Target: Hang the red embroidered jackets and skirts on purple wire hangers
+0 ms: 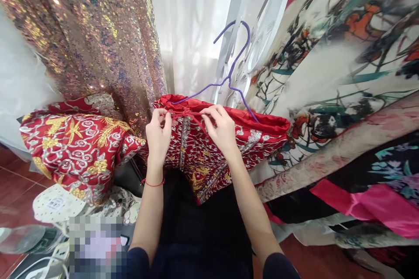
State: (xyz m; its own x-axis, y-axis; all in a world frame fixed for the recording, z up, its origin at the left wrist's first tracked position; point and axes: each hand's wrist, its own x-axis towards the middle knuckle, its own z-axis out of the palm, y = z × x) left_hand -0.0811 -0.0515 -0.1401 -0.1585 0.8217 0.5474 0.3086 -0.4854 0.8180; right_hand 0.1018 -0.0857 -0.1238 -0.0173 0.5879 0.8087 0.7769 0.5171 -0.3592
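A red skirt [209, 152] with silver and gold embroidery lies across my lap, its red waistband [271, 124] facing up. The lower wires of a purple hanger [230, 74] reach inside the waistband. At the front of the waist, a red drawstring [186, 113] is looped into a knot or bow. My left hand [159, 133] pinches the string on the left of the knot. On the other side, my right hand [220, 128] pinches the string between thumb and fingers. Both hands rest close against the embroidered cloth.
Another red embroidered garment [75, 144] lies to the left. Sequined fabric [88, 30] hangs behind it, and floral cloth [327, 52] hangs on the right. A white openwork frame [266, 35] stands at the back. A plastic bottle [29, 239] lies at lower left.
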